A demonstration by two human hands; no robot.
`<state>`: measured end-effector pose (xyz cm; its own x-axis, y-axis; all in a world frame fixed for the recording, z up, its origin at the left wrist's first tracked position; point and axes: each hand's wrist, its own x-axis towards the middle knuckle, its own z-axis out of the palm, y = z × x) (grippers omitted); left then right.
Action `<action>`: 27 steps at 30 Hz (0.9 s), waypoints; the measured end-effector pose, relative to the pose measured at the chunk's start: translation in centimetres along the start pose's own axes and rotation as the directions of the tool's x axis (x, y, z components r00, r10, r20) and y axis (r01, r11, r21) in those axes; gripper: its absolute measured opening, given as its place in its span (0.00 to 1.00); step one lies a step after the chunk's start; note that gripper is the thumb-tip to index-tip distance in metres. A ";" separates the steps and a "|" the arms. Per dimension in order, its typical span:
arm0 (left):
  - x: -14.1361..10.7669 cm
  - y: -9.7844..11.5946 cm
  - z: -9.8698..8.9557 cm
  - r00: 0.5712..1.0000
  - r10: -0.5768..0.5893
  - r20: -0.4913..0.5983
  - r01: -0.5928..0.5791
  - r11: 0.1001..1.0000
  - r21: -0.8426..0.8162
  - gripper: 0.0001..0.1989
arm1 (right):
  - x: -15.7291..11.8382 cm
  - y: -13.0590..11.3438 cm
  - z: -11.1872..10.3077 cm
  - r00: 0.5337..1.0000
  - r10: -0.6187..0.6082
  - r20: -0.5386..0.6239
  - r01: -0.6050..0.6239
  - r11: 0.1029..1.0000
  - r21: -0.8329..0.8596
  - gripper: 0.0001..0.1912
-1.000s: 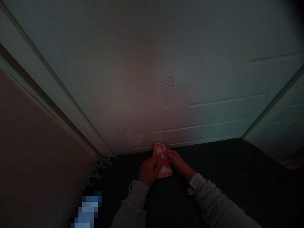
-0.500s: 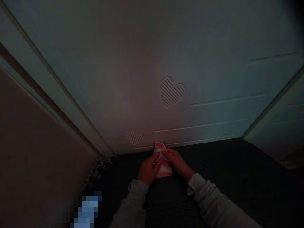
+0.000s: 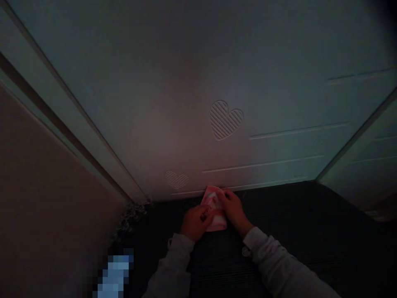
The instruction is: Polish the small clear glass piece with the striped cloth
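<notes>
Low in the middle of the head view, a small pink-and-white cloth (image 3: 218, 223) lies on the dark surface with its far end near the pale panel. My left hand (image 3: 194, 221) is closed on its left side, fingers bent over the middle. A small dark, shiny spot shows at these fingers; I cannot make out what it is. My right hand (image 3: 235, 209) pinches the cloth's upper right edge. Dim light and the fingers hide part of the cloth and its exact kind.
A pale panel (image 3: 149, 111) with carved hearts and grooves rises behind the dark surface (image 3: 294, 231). Curly trim (image 3: 132, 213) lies along the left edge. A pixelated bright blue patch (image 3: 113, 275) is at lower left. Another panel (image 3: 369, 165) borders the right.
The far end of the cloth is spread wider and has shifted slightly right. My right hand has moved a little up along its edge, while my left hand has barely moved.
</notes>
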<state>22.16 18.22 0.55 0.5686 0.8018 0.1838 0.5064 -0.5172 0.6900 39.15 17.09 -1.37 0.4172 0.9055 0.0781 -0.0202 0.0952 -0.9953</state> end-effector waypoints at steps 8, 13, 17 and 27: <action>0.2 -0.9 -0.3 0.995 -0.092 0.032 0.096 0.986 -0.135 0.11 | 0.3 0.3 -0.3 0.988 -0.086 -0.131 0.076 0.994 -0.077 0.10; 0.6 -1.4 -0.9 0.980 -0.192 -0.056 0.169 0.945 -0.279 0.12 | -0.6 -0.9 0.3 0.987 -0.141 -0.080 0.136 0.989 -0.066 0.12; 0.7 -1.1 -0.7 0.970 -0.227 -0.088 0.187 0.926 -0.327 0.12 | -1.7 -2.0 0.8 0.985 -0.169 0.042 0.172 0.983 -0.058 0.11; 1.0 -1.3 -0.6 0.947 -0.269 -0.175 0.188 0.906 -0.379 0.13 | -1.9 -1.6 1.2 0.992 -0.091 0.083 0.088 0.996 0.031 0.20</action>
<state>21.69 19.82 0.28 0.2892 0.9508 0.1106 0.3198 -0.2049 0.9251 37.30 15.71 0.10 0.3404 0.9243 0.1725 -0.0117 0.1875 -0.9822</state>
